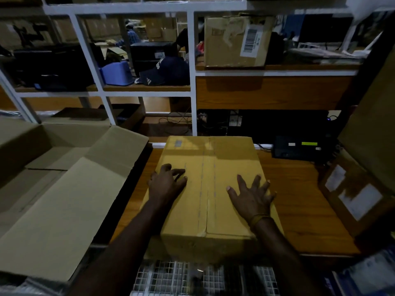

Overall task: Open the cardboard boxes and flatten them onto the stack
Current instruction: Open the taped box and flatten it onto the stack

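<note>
A closed yellow-brown cardboard box [210,167] stands on the wooden table [299,199] in front of me, its top flaps meeting along a taped centre seam. My left hand [165,182] rests on the left top flap with fingers curled and spread. On the right top flap lies my right hand [251,196], flat with fingers apart, a cord band at the wrist. Neither hand holds anything. A large open cardboard box [64,189] sits at the left with its flaps folded outward.
A white-framed shelf [193,82] rises behind the table, holding a taped box [235,41], a dark cap [164,71] and a blue container [116,72]. A black device [297,149] sits at the table's back right. More cardboard [352,193] leans at the right. A wire grid [192,278] lies below.
</note>
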The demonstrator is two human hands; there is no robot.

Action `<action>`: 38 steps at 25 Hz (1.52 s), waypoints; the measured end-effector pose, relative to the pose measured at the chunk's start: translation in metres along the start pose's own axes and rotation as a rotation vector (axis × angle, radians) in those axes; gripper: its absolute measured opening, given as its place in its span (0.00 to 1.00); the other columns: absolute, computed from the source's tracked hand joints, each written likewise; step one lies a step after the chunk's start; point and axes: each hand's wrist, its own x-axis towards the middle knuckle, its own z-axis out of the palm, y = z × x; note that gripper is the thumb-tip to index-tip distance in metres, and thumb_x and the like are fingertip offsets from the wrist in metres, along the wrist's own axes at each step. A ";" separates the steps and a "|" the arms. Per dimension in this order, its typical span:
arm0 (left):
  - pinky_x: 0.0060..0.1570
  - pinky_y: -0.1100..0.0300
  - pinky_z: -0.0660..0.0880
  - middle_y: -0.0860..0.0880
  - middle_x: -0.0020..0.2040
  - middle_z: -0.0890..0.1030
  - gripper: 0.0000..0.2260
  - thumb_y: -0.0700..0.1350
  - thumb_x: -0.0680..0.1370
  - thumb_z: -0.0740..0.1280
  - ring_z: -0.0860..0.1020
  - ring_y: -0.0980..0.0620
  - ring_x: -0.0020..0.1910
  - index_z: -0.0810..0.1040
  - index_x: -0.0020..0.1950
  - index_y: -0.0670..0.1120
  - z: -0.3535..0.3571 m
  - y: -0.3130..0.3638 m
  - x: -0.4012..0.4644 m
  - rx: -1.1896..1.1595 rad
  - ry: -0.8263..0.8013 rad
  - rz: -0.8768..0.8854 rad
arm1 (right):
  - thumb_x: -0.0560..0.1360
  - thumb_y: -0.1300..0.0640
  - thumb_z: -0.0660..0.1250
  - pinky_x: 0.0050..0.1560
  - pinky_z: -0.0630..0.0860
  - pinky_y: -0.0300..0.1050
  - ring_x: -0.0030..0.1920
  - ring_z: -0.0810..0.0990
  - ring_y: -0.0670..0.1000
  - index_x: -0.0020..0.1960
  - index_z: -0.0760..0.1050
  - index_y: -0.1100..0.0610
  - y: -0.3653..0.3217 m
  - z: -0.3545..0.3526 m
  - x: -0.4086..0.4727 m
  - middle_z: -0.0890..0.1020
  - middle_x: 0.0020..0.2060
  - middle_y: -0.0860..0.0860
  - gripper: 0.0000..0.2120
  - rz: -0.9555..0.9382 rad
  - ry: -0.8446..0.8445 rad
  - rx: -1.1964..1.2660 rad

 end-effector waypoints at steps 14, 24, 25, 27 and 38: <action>0.71 0.29 0.43 0.51 0.81 0.50 0.22 0.60 0.83 0.46 0.47 0.39 0.79 0.53 0.78 0.65 -0.001 0.004 -0.104 0.157 -0.237 0.311 | 0.82 0.36 0.46 0.73 0.34 0.69 0.79 0.38 0.59 0.79 0.46 0.36 -0.031 0.009 -0.108 0.42 0.80 0.51 0.27 -0.143 -0.051 0.037; 0.74 0.41 0.56 0.52 0.76 0.67 0.27 0.69 0.78 0.47 0.62 0.46 0.76 0.70 0.72 0.61 0.004 -0.021 -0.155 0.050 -0.023 0.598 | 0.67 0.20 0.35 0.77 0.36 0.52 0.80 0.45 0.50 0.77 0.59 0.37 -0.013 0.028 -0.157 0.52 0.80 0.45 0.44 -0.326 0.111 0.252; 0.74 0.40 0.56 0.53 0.76 0.66 0.28 0.71 0.78 0.49 0.62 0.46 0.77 0.69 0.73 0.62 0.004 -0.023 -0.151 0.056 -0.038 0.635 | 0.68 0.21 0.38 0.77 0.36 0.53 0.80 0.46 0.50 0.76 0.60 0.37 -0.013 0.028 -0.155 0.53 0.80 0.45 0.43 -0.323 0.114 0.267; 0.74 0.40 0.53 0.54 0.78 0.63 0.27 0.71 0.77 0.51 0.59 0.47 0.78 0.66 0.74 0.63 0.001 -0.024 -0.142 0.084 -0.097 0.659 | 0.67 0.20 0.40 0.77 0.37 0.54 0.80 0.46 0.50 0.76 0.61 0.38 -0.015 0.029 -0.148 0.53 0.80 0.45 0.43 -0.320 0.104 0.290; 0.73 0.36 0.50 0.54 0.76 0.64 0.19 0.57 0.81 0.58 0.59 0.52 0.76 0.68 0.72 0.61 -0.002 0.009 -0.086 -0.010 -0.211 0.489 | 0.76 0.36 0.64 0.76 0.52 0.55 0.73 0.65 0.51 0.69 0.72 0.40 -0.012 0.027 -0.093 0.66 0.75 0.45 0.23 -0.406 0.279 0.328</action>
